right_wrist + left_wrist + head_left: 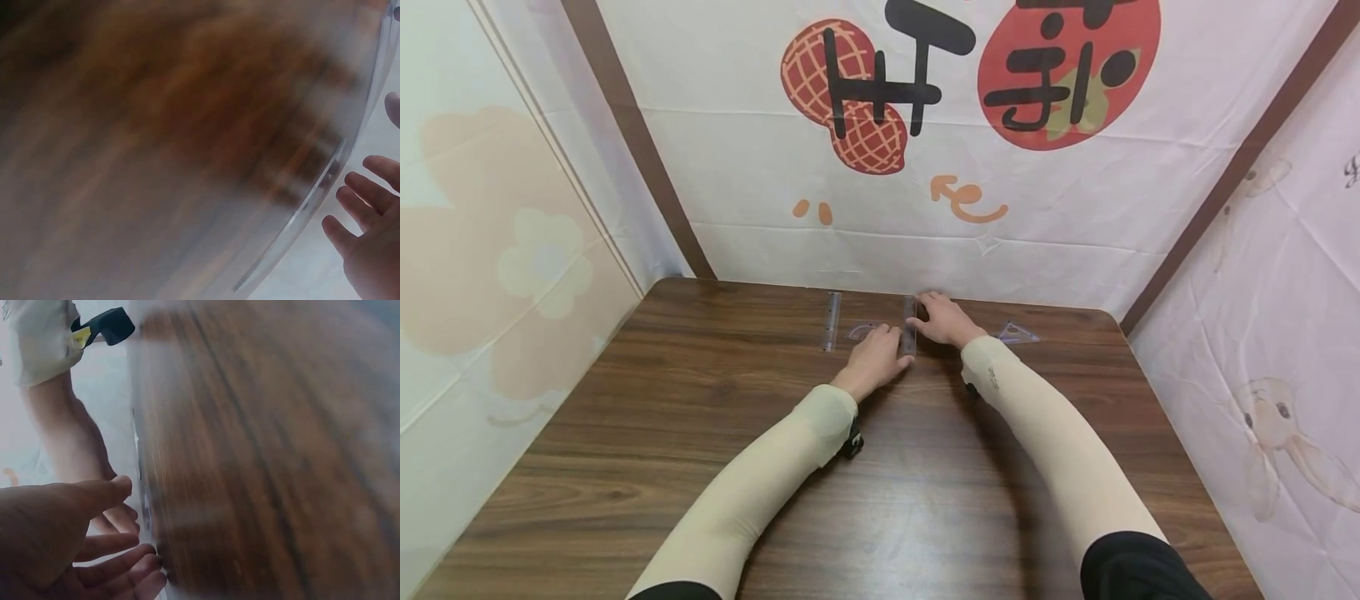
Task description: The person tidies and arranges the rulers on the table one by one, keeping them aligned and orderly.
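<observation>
In the head view a clear ruler [909, 327] lies upright on the table between my two hands. My left hand [872, 360] is at its left side and near end, fingers relaxed, the thumb by the ruler's lower end. On the other side, my right hand [946, 321] has its thumb and fingertips right at the ruler's upper part. Loosely extended fingers of the left hand [119, 565] reach the tabletop in the left wrist view. The right hand [372, 219] shows spread fingers in the right wrist view. A clear protractor [862, 328] lies partly behind my left hand.
A second clear ruler [832, 322] lies left of the protractor. To the right, beyond my right wrist, is a clear set square [1018, 333]. The wooden table [722, 383] ends at a printed cloth wall [880, 250], with more cloth at both sides.
</observation>
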`<state>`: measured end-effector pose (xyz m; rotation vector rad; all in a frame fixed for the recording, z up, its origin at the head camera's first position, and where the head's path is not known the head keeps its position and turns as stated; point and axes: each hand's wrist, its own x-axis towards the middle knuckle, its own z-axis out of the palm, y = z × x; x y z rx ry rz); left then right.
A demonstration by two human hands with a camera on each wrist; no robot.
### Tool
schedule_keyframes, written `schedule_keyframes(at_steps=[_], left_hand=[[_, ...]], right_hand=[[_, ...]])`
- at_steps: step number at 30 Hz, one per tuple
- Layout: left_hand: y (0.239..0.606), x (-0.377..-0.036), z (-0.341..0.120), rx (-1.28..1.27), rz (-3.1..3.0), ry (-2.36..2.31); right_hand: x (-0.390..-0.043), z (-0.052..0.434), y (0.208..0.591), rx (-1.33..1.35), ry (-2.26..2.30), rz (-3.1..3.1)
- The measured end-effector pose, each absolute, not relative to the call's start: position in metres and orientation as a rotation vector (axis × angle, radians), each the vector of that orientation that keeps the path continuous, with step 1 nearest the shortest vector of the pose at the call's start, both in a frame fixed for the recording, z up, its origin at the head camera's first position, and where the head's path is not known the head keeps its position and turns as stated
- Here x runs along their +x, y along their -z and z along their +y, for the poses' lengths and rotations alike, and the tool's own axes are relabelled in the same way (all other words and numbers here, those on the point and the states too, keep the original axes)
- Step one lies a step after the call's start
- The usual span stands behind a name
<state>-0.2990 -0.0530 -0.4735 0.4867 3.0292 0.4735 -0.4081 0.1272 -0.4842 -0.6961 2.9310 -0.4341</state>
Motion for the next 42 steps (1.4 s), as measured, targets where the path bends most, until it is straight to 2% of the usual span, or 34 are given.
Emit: schedule_keyframes(at_steps=[18,42], left_hand=[[0.478,-0.305,-0.037,0.412,3.060,-0.404],[0.479,-0.307,-0.035,0.375,3.096,-0.410]], right_hand=[[-0.417,0.119,0.474,-0.561,0.386,2.869],[-0.420,0.122,0.477,-0.581,0.434,2.854]])
